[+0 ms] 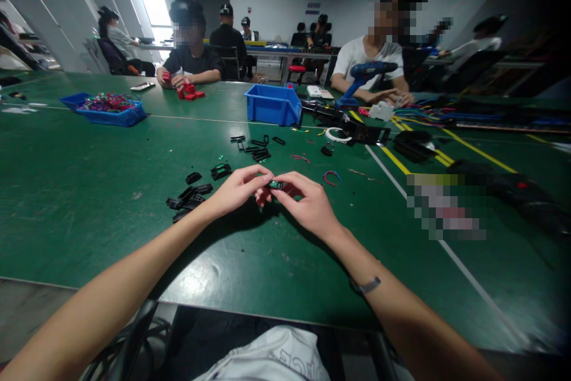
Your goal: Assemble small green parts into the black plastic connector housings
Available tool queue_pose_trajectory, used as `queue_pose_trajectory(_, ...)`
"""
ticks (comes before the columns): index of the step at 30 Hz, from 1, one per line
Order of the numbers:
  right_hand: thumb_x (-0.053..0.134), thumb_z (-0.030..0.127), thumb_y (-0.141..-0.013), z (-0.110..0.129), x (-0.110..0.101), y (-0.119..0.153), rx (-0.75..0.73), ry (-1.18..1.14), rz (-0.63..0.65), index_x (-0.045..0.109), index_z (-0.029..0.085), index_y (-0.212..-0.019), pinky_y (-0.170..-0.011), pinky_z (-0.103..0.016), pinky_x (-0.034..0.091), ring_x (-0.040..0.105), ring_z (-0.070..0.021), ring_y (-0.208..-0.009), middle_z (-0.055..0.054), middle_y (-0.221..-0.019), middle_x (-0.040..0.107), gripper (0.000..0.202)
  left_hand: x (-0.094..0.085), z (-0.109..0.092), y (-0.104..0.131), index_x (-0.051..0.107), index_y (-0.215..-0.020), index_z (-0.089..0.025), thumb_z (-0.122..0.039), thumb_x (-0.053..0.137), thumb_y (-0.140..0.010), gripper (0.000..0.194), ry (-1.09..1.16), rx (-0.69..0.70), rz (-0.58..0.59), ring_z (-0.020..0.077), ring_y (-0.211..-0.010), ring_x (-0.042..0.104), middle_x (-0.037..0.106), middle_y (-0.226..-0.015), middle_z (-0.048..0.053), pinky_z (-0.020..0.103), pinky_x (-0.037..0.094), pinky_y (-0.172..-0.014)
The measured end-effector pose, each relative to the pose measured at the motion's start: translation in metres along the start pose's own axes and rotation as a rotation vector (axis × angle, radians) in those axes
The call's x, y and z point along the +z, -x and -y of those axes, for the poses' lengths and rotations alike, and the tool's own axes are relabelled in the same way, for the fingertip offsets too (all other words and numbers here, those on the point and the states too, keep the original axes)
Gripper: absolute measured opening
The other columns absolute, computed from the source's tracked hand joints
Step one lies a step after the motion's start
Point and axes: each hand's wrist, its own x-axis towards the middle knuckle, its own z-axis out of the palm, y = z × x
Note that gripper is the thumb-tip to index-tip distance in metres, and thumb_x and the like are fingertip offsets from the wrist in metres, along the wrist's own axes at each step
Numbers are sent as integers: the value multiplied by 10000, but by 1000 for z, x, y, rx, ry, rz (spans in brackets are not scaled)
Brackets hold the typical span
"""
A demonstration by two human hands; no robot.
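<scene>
Between my two hands is a small black housing with a green circuit board (276, 185), held just above the green table. My left hand (248, 186) pinches its left end between thumb and fingers. On the other end, my right hand (305, 195) closes with thumb and index finger. Part of the piece is hidden by fingertips. Just left of my left hand lies another black housing with green inside (221, 172). A pile of black plastic housings (190, 198) lies nearer to my left forearm. Beyond my hands are several black rectangular frames (260, 152).
Short red and blue wires (331, 178) lie to the right. Farther back stand a blue bin (273, 104), a blue tray of coloured wires (111, 110) and a blue power drill (363, 79). Two people sit across the table (89, 191), one handling red blocks (190, 91).
</scene>
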Motion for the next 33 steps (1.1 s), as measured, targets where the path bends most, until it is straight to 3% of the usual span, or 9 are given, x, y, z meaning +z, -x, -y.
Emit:
queue_pose_trajectory(22, 662, 233, -933, -1, 1, 0, 2, 1, -3, 698, 234, -1120, -677, -301, 543, 651, -165, -778, -42, -1000, 701, 191, 0, 0, -1, 610, -1040, -138, -447, 616, -954, 320, -3, 11, 12, 134, -612, 630, 687, -739, 39, 272, 527, -626)
queue_pose_trajectory(28, 691, 349, -916, -2, 2, 1, 128, -98, 27, 694, 235, -1134, -688, -332, 568, 675, -189, -750, -45, -929, 730, 247, 2, -1, -1, 617, -1006, -136, -451, 634, -940, 323, -16, 26, -21, 122, -596, 611, 663, -710, 18, 261, 518, -622)
queue_pose_trajectory(33, 625, 408, -953, -1, 1, -1, 241, -306, 60, 693, 238, -1117, -578, -302, 552, 676, -191, -699, -31, -819, 712, 246, 3, -1, 0, 612, -986, -138, -459, 634, -938, 325, -40, 32, -42, 124, -605, 622, 677, -723, 23, 253, 498, -625)
